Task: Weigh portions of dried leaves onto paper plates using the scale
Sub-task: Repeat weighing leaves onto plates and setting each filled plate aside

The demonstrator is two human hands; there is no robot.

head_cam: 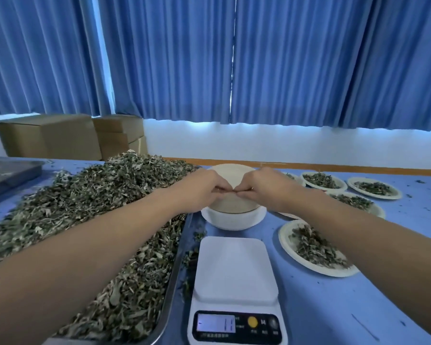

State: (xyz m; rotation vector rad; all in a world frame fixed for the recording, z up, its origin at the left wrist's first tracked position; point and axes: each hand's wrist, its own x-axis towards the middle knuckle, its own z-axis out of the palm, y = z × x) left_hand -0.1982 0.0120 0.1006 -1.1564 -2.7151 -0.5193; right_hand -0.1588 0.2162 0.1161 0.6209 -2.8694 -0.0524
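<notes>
Here, both hands meet just beyond the white digital kitchen scale [235, 267], over the stack of pale round paper plates [230, 206] that stands directly behind it. The left hand [204, 189] and the right hand [266, 189] have their fingertips drawn tight against their thumbs, nipping the near rim of the top plate [230, 173]. The knuckles of the two hands almost touch. Whether one plate or a couple sits between the fingers is hard to tell, as that edge is blurred.

The scale's flat white platform is bare and its display is lit. Just left of the scale, a long steel tray [177, 265] is heaped with loose grey-green dried leaves [97, 215]. To the right of the scale lie several filled paper plates [284, 235] on the blue tabletop [346, 307], the nearest just beside it and the others further back.

The plates look thin, light and a little bendy, and nested ones like these probably cling together. The rim is the sensible hold: peel it up with one hand while the other pins the stack. A freed plate weighs almost nothing, so it should go flat onto the centre of the platform.

The leaves are dry, brittle and featherlight. They will crumble and scatter if squeezed, so loose handfuls suit them, with small pinches to finish each portion.
</notes>
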